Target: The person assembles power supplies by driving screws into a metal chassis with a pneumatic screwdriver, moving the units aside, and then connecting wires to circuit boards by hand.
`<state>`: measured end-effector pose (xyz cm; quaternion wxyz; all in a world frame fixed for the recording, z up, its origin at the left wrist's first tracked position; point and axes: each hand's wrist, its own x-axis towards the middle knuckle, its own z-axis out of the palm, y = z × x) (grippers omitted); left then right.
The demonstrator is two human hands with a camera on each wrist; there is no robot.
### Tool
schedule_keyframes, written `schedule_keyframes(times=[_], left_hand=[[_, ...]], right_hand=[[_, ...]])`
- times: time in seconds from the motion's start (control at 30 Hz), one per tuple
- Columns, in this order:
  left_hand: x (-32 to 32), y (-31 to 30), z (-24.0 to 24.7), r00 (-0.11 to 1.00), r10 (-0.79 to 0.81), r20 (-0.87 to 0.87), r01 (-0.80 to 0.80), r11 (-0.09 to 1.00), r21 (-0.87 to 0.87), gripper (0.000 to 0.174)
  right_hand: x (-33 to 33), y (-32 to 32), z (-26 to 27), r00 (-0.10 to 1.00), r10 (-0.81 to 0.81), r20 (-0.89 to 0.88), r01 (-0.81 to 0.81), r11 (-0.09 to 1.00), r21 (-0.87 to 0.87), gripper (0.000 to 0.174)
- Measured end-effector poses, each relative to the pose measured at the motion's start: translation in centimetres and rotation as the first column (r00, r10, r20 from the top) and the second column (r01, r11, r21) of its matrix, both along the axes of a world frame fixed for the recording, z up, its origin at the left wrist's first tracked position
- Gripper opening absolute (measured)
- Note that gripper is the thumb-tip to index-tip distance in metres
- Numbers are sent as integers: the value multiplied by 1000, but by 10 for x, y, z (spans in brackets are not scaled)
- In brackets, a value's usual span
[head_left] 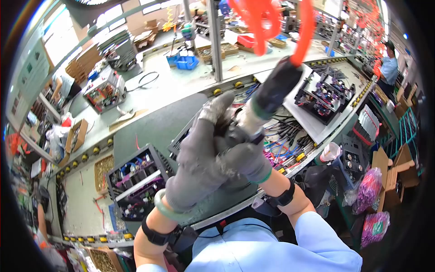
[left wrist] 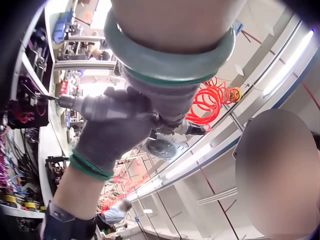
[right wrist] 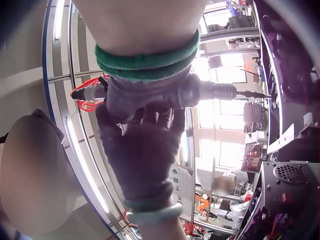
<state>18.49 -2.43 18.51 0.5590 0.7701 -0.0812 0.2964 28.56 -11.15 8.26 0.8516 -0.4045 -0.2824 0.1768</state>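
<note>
Work in progress. The right hand (left wrist: pixel 117 117) has its fingers curled round the driver (right wrist: pixel 215 91), its grip closed on the body; the left hand (head_left: pixel 195 158) closes round it too, from the other side. The driver is raised in front of the person, above the worktop (head_left: pixel 181 106), with the bit (right wrist: pixel 252 94) pointing towards the equipment. Whether the tip meets a screw cannot be told. The near chassis (head_left: pixel 136 181) lies beside the left forearm, parts and purple wiring fitted, top uncovered. Another chassis (head_left: pixel 324 95) sits on a pale board (head_left: pixel 312 127), likewise open. Judgement: internal fitting looks well along on both; fastening appears under way or about to start, and closing up remains. Number of screws set: not visible.
</note>
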Motion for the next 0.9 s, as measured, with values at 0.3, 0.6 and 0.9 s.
schedule_keyframes(times=[0.3,0.6,0.9], left_hand=[[-21,5,-144,721,679,-140,-672,734,101,96],[13,1,-159,540,736,-409,-807,590,-5,116],[9,21,-177,583,707,-401,-762,646,31,99]], right_hand=[[11,-23,54,967,93,238,-121,987,103,40],[9,24,46,968,232,92,-247,946,212,39],[2,54,38,976,213,49,-218,959,179,40]])
